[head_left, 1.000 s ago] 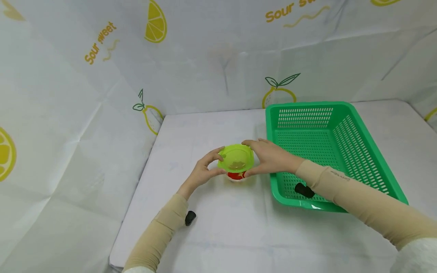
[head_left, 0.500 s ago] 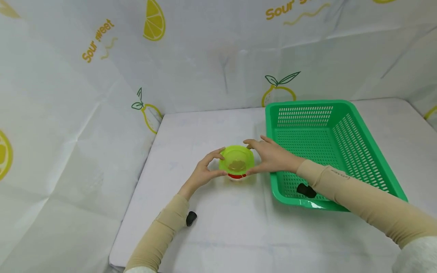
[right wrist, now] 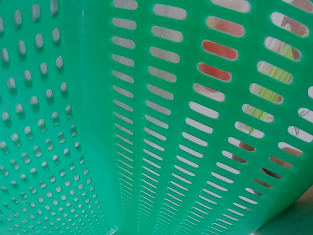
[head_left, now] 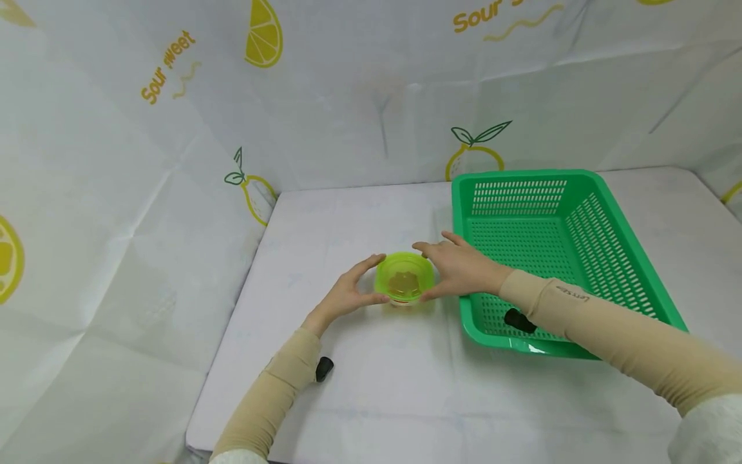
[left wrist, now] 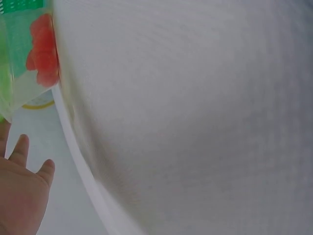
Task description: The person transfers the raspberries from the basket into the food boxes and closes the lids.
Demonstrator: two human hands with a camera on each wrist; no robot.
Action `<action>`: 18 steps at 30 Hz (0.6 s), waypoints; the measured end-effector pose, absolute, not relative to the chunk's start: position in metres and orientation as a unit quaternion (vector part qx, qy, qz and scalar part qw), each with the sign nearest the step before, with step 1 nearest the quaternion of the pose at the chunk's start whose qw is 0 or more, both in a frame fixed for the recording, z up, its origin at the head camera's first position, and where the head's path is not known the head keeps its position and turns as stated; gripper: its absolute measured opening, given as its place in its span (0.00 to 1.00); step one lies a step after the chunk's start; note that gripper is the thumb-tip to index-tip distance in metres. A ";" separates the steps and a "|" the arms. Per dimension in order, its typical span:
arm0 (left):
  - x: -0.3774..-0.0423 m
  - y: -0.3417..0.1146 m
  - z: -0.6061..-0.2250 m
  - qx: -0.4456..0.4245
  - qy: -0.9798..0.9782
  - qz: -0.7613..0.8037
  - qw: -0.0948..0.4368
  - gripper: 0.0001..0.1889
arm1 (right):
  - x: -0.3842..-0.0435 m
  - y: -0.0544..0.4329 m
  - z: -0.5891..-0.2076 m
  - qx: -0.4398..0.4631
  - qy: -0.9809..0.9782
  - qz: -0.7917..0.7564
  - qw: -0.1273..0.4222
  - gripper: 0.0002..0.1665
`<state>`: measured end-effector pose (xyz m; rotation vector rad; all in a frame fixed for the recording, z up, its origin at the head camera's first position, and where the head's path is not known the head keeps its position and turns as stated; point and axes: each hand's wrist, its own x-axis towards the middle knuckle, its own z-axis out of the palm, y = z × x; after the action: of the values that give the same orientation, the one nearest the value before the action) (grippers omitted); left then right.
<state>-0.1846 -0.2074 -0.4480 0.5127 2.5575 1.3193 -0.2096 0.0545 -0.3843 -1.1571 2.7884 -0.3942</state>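
A lime-green translucent lid (head_left: 406, 283) sits level on a small clear container, apparently resting on its rim. A red, lobed piece (left wrist: 44, 51) shows through the container wall (left wrist: 22, 93) in the left wrist view. My left hand (head_left: 339, 299) is at the lid's left side, index finger straighter and the thumb tip by the near edge. From the right, my right hand (head_left: 460, 267) holds the lid's edge between thumb and bent index finger, other fingers raised. Its wrist view shows mostly the green basket (right wrist: 98, 147); the container appears through the slots.
The green slotted plastic basket (head_left: 637, 264) stands at the right, close beside the container, under my right forearm. A white cloth (head_left: 377, 393) covers the table. Printed white sheeting (head_left: 348, 129) rises behind and at the left.
The lid has come down slightly toward me and over the container, so less red shows beneath it. The left fingers have straightened and loosened from its edge; the right hand has barely moved.
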 end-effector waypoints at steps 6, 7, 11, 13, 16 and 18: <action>-0.184 -0.208 -0.450 0.162 0.876 0.438 0.122 0.44 | -0.210 0.054 -0.386 -0.382 0.914 -0.124 0.054 0.56; -0.185 -0.208 -0.451 0.162 0.877 0.436 0.122 0.45 | -0.210 0.055 -0.386 -0.381 0.915 -0.123 0.053 0.56; -0.186 -0.209 -0.453 0.165 0.878 0.432 0.127 0.46 | -0.212 0.055 -0.387 -0.382 0.915 -0.116 0.053 0.54; -0.187 -0.209 -0.453 0.163 0.878 0.429 0.133 0.47 | -0.212 0.056 -0.386 -0.382 0.915 -0.115 0.057 0.54; -0.186 -0.209 -0.453 0.152 0.882 0.421 0.145 0.47 | -0.211 0.056 -0.385 -0.385 0.914 -0.113 0.060 0.52; -0.186 -0.209 -0.452 0.143 0.887 0.414 0.149 0.46 | -0.211 0.056 -0.384 -0.388 0.913 -0.113 0.058 0.51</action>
<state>-0.1860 -0.2089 -0.4521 0.4100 2.5497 1.1899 -0.2107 0.0559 -0.3843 -1.1747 2.7660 -0.3437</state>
